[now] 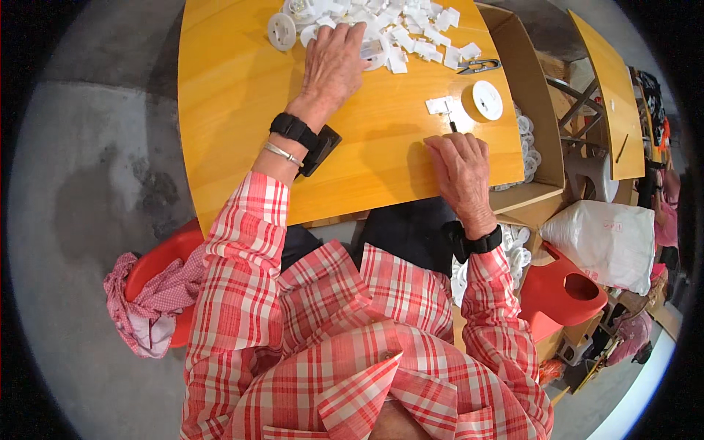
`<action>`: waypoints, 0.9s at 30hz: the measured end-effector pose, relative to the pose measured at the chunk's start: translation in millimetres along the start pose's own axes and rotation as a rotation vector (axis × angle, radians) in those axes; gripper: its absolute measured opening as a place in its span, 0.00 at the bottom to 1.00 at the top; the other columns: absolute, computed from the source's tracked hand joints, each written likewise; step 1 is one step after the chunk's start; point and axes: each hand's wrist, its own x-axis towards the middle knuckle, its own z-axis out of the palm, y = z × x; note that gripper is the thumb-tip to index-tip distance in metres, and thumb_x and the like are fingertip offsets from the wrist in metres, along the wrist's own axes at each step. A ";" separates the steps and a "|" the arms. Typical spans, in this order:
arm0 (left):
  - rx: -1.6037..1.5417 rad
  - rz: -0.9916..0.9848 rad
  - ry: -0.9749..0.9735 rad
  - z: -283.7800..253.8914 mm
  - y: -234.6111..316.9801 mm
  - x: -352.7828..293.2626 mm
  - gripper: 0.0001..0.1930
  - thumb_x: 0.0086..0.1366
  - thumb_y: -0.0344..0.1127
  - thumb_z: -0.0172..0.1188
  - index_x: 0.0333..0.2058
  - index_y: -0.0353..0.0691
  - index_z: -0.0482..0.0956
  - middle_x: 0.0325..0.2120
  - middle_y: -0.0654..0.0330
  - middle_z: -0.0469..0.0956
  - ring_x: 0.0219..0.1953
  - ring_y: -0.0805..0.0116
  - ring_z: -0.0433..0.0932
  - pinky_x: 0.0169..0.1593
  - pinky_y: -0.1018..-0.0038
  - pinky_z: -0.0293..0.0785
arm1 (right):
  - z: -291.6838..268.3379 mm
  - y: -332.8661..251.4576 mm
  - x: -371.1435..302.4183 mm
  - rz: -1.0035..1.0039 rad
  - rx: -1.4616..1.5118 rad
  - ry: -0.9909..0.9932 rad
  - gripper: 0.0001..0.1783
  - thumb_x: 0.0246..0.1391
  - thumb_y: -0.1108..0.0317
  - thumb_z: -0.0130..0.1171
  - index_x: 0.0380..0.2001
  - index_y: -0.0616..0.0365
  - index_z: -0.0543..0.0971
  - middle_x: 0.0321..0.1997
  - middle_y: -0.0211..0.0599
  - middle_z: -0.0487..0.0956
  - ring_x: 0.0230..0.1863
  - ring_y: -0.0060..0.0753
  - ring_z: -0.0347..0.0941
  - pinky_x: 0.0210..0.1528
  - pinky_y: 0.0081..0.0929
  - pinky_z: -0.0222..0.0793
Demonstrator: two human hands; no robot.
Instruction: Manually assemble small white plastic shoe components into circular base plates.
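My left hand [329, 70] reaches over the near edge of a pile of small white plastic parts [407, 29], fingers stretched out and apart. Beside its fingertips lies a round white plastic disc [281, 31]. My right hand [463, 172] is closed near the table's front edge, its fingers curled down. Just beyond its fingertips shows a thin stick-like thing with a black end [452, 126], pointing at a small flat white piece [438, 106]; whether my fingers grip it is hidden. A round white lidded container [487, 100] stands close by.
Black thread snips [479, 67] lie by the pile. A black object [320, 152] sits under my left wrist on the yellow table [242, 110]. To the right is an open cardboard box [546, 139] with white rings. Red stools [561, 290] and a white sack [609, 238] stand around.
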 end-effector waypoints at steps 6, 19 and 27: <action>-0.322 -0.115 0.057 -1.7 1.7 -24.8 0.22 0.53 0.30 0.61 0.47 0.38 0.68 0.41 0.52 0.73 0.43 0.49 0.72 0.47 0.62 0.69 | -6.1 23.0 44.4 -0.057 -0.001 0.019 0.16 0.45 0.71 0.59 0.41 0.51 0.75 0.39 0.36 0.73 0.42 0.40 0.67 0.44 0.37 0.62; -1.401 -0.800 0.017 -57.5 -1.1 -109.9 0.17 0.62 0.32 0.55 0.48 0.32 0.67 0.37 0.55 0.77 0.30 0.70 0.79 0.28 0.81 0.75 | 59.0 117.8 169.8 -0.042 -0.160 -0.094 0.36 0.41 0.76 0.52 0.58 0.38 0.65 0.47 0.48 0.72 0.48 0.50 0.68 0.54 0.41 0.61; -1.491 -0.764 0.139 -48.9 8.7 -126.8 0.24 0.62 0.31 0.56 0.55 0.34 0.59 0.41 0.53 0.75 0.31 0.68 0.80 0.34 0.78 0.77 | 68.8 48.1 146.9 -0.045 -0.248 -0.215 0.31 0.47 0.72 0.54 0.56 0.38 0.67 0.50 0.41 0.71 0.48 0.49 0.68 0.49 0.39 0.68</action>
